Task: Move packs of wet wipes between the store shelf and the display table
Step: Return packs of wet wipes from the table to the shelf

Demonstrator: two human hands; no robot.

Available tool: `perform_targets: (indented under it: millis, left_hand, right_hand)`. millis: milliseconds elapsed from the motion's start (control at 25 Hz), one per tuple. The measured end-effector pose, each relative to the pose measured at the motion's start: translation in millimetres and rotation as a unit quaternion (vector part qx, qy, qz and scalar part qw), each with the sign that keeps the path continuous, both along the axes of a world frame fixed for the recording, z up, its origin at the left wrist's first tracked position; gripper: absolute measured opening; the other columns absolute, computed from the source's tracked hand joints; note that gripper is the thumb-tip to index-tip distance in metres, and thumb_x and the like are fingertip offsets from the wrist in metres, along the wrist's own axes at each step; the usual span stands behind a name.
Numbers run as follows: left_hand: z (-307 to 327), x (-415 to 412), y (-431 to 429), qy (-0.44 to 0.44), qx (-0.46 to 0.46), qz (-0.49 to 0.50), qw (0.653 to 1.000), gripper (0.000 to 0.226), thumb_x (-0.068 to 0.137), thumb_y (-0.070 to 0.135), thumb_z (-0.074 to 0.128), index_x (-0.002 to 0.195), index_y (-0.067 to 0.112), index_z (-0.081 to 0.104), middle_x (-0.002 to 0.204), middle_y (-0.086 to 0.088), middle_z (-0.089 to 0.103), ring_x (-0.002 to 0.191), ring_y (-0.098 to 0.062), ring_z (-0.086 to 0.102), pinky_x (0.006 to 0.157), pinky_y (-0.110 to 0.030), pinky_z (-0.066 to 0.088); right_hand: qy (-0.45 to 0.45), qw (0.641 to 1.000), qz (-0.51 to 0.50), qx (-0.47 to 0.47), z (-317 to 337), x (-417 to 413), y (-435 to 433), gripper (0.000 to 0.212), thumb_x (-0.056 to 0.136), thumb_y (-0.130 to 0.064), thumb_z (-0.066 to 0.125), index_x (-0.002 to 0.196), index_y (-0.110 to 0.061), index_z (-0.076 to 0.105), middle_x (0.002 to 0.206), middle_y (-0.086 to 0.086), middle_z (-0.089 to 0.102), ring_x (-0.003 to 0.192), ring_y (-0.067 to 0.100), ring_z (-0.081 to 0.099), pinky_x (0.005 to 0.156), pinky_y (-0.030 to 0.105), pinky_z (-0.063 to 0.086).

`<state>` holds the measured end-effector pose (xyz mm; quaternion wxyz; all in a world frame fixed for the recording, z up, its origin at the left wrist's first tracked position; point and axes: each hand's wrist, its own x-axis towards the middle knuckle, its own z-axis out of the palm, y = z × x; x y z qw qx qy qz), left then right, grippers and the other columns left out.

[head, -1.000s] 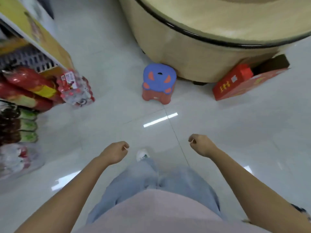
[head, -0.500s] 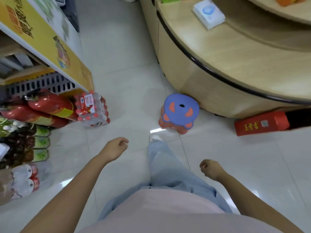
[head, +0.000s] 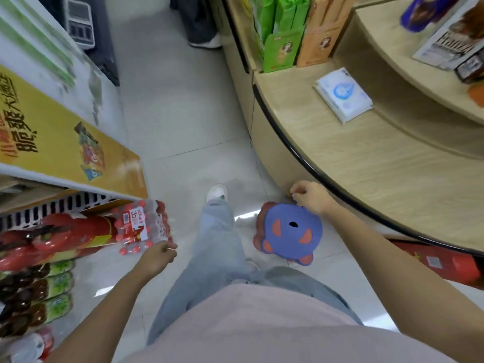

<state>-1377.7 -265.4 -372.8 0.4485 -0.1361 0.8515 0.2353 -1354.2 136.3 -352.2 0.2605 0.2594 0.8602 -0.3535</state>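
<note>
A white and blue pack of wet wipes (head: 343, 96) lies flat on the lower tier of the curved wooden display table (head: 366, 163), at the upper right. My right hand (head: 310, 196) hangs loosely curled and holds nothing, just short of the table's black rim and well below the pack. Down at the left, my left hand (head: 157, 255) is also loosely curled and holds nothing, beside the store shelf (head: 65, 142) with its yellow end panel. Neither hand touches a pack.
A blue and orange plastic stool (head: 290, 231) stands on the floor against the table base, under my right hand. A red box (head: 445, 263) lies under the rim. Shrink-wrapped bottles (head: 141, 224) sit at the shelf's foot. Another person's shoe (head: 204, 40) is up the aisle. Green snack boxes (head: 280, 48) stand on the table.
I have stepped forward and the view has lifted, so the table and the wipes pack are nearer. My right hand has risen to the table's rim. Both hands stay loosely curled.
</note>
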Motion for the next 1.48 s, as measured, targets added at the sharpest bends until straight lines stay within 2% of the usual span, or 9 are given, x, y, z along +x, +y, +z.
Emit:
perform_targets:
  millis: [120,320,480,720,920,1040,1200,1280,1480]
  left_hand:
    - [-2.6,-98.5,38.7,0.003,0.026,-0.063,0.998,0.021,0.091,0.006,0.053,0.109,-0.001,0.060,0.096,-0.018,0.065,0.084,-0.026,0.059,0.059,-0.017,0.045]
    - [18.0,-263.4,141.8,0.047,0.049,-0.210,0.975,0.023,0.091,0.013,0.054,0.113,0.012,0.063,0.110,-0.012,0.067,0.103,-0.027,0.062,0.085,-0.028,0.044]
    - [38.5,-328.8,265.9,0.063,0.116,-0.291,0.948,0.024,0.092,0.012,0.052,0.114,0.012,0.062,0.111,-0.009,0.065,0.102,-0.023,0.060,0.085,-0.027,0.044]
    - [29.0,-336.0,446.9,0.056,0.185,-0.315,0.929,0.032,0.091,0.014,0.051,0.124,0.012,0.054,0.113,-0.008,0.062,0.106,-0.026,0.059,0.086,-0.029,0.044]
    - [11.5,-326.8,547.1,0.077,0.159,-0.383,0.907,0.048,0.090,0.034,0.059,0.126,0.004,0.048,0.127,-0.015,0.053,0.117,-0.032,0.051,0.094,-0.036,0.042]
    - [-8.3,-326.4,569.9,0.037,0.153,-0.342,0.927,0.069,0.078,0.052,0.066,0.126,0.007,0.047,0.125,-0.011,0.055,0.112,-0.029,0.055,0.095,-0.041,0.046]
    - [-41.7,-338.9,575.3,-0.005,0.142,-0.334,0.932,0.092,0.043,0.076,0.071,0.111,0.014,0.060,0.107,-0.004,0.068,0.094,-0.023,0.066,0.083,-0.044,0.056]
    - [-37.5,-341.1,573.5,-0.025,0.135,-0.329,0.934,0.073,0.056,0.057,0.079,0.108,0.012,0.058,0.107,-0.002,0.067,0.092,-0.021,0.066,0.083,-0.042,0.056]
    - [-8.5,-343.8,553.1,-0.077,0.196,-0.286,0.935,0.038,0.078,0.022,0.076,0.108,0.013,0.055,0.112,-0.002,0.066,0.096,-0.017,0.065,0.080,-0.032,0.054]
  right_hand:
    - [-0.011,0.998,-0.063,-0.020,-7.0,-42.2,11.4,0.018,0.088,-0.008,0.054,0.102,-0.010,0.065,0.090,0.002,0.060,0.085,0.018,0.056,0.075,0.022,0.039]
    - [-0.025,0.975,-0.212,-0.066,-3.1,-88.8,31.4,0.012,0.086,-0.006,0.054,0.089,-0.015,0.061,0.083,0.007,0.060,0.074,0.020,0.056,0.064,0.023,0.043]
    - [-0.015,0.919,-0.375,-0.121,0.6,-102.4,59.7,0.010,0.086,-0.005,0.055,0.084,-0.013,0.062,0.082,0.008,0.063,0.065,0.017,0.058,0.059,0.020,0.046]
    - [0.051,0.791,-0.606,-0.065,-17.3,-131.7,149.3,0.010,0.084,-0.016,0.061,0.094,-0.015,0.061,0.096,0.008,0.064,0.087,0.025,0.060,0.082,0.040,0.050]
    - [0.075,0.704,-0.695,-0.126,-29.4,-170.5,214.9,0.016,0.083,-0.016,0.063,0.087,-0.012,0.048,0.069,0.003,0.045,0.057,0.013,0.042,0.045,0.021,0.034]
    - [0.079,0.677,-0.714,-0.161,-42.5,-183.0,222.2,0.026,0.080,-0.022,0.068,0.093,-0.005,0.053,0.076,0.005,0.055,0.056,0.013,0.051,0.035,0.011,0.032]
    - [0.104,0.610,-0.739,-0.267,-42.7,-186.0,220.6,0.037,0.074,-0.014,0.074,0.106,0.002,0.061,0.081,0.008,0.072,0.067,0.018,0.069,0.044,0.017,0.048]
    - [0.108,0.597,-0.724,-0.327,-35.4,-179.9,217.6,0.027,0.082,-0.006,0.068,0.107,0.000,0.063,0.073,0.002,0.074,0.063,0.014,0.071,0.050,0.018,0.052]
    - [0.182,0.556,-0.697,-0.415,-14.7,-163.0,204.1,0.040,0.080,-0.001,0.067,0.119,-0.002,0.060,0.115,0.016,0.068,0.104,0.030,0.067,0.086,0.042,0.056]
